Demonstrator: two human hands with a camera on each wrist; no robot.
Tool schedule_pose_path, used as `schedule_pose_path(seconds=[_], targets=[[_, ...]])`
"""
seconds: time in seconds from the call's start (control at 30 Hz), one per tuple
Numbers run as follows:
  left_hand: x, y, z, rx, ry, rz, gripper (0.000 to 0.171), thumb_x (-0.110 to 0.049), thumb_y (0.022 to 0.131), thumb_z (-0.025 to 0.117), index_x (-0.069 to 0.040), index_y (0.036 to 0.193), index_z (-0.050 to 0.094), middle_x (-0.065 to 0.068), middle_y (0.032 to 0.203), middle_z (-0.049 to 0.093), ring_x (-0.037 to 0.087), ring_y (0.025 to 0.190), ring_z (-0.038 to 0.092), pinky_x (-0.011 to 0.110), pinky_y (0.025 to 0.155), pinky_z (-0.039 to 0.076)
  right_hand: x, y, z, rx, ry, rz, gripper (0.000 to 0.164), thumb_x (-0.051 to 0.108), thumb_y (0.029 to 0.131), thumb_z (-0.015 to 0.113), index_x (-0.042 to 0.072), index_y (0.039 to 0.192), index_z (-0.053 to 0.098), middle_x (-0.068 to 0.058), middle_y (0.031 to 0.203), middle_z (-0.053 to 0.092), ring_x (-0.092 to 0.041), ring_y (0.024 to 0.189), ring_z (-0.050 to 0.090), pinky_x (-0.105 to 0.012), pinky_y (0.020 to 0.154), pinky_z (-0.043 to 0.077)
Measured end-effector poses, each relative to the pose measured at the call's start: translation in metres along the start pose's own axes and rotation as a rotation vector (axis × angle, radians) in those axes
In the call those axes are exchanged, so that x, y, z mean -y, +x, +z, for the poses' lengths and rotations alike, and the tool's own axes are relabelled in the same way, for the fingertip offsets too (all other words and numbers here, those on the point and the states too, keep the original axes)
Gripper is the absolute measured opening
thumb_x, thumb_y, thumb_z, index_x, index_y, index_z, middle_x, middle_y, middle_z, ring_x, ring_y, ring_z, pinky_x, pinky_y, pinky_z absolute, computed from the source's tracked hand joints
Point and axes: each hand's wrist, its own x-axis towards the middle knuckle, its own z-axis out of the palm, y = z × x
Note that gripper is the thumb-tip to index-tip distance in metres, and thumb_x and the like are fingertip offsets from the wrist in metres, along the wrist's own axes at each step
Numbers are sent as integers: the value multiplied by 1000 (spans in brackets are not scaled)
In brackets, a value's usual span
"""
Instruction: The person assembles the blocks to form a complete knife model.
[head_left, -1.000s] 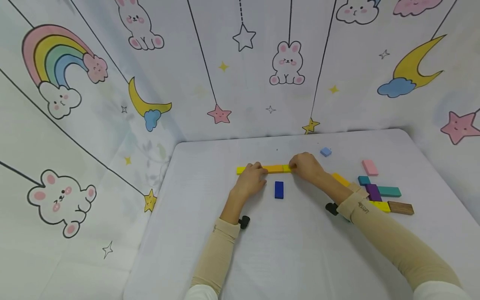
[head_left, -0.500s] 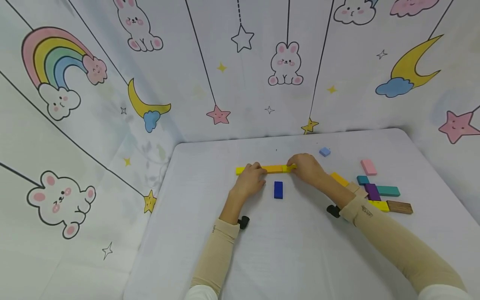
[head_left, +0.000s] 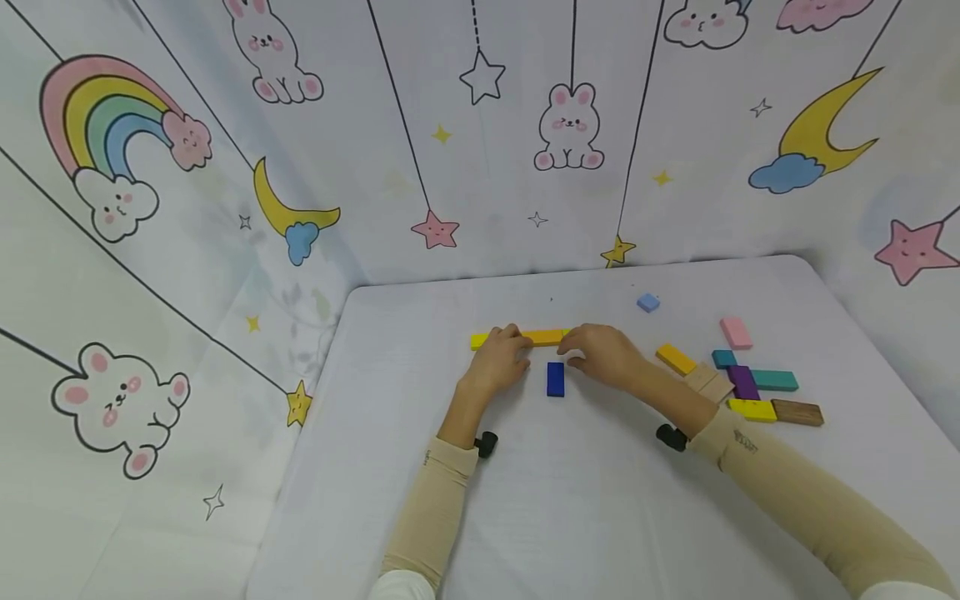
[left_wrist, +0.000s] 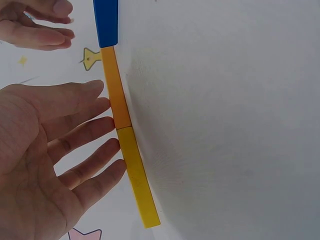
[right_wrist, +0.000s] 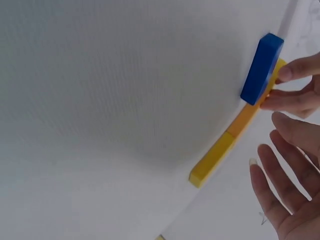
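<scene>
On the white table, a left yellow block (head_left: 477, 341), an orange block (head_left: 545, 337) and a right yellow block (right_wrist: 212, 161) lie end to end in one straight row. My left hand (head_left: 495, 367) touches the row with nearly straight fingertips along its side, as the left wrist view shows. Beside the right yellow block is my right hand (head_left: 603, 357), fingers spread and loosely bent; the right wrist view shows a gap between them and the row. A dark blue block (head_left: 555, 379) lies on the near side of the row, between the hands.
A small light blue block (head_left: 648, 302) lies behind my right hand. To the right are a pink block (head_left: 736, 332), an amber block (head_left: 676, 358), plain wooden pieces (head_left: 708, 382), teal blocks (head_left: 776, 380), a purple block (head_left: 743, 382), another yellow block (head_left: 752, 410) and a brown block (head_left: 798, 412).
My right hand has let go of the right yellow block and come slightly toward me, its fingers spreading. My left hand has stayed on the row.
</scene>
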Motion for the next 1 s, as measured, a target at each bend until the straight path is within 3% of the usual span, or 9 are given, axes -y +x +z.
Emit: schedule_pose_path(seconds=[0.4, 0.57, 1.0], targets=[[0, -1, -1, -8, 2, -3, 37, -24, 102, 69, -14, 137, 70, 3, 128, 62, 23, 116, 55, 33, 103, 49, 11, -12, 10, 43, -44, -175, 35, 1, 82, 88, 13, 114, 81, -3, 126, 74, -26, 120, 68, -44, 97, 57], [1, 0, 0, -7, 0, -2, 37, -25, 102, 70, -14, 138, 69, 3, 128, 62, 22, 116, 55, 34, 104, 49, 12, -12, 15, 63, -85, -246, 33, 2, 86, 84, 17, 116, 81, -2, 128, 73, -23, 122, 66, -40, 98, 57], [1, -1, 0, -18, -8, 6, 37, -25, 102, 70, -14, 137, 70, 3, 129, 62, 23, 119, 55, 34, 105, 49, 17, -14, 21, 86, -146, -299, 27, 3, 91, 79, 16, 115, 82, 1, 123, 75, -22, 117, 66, -38, 97, 57]])
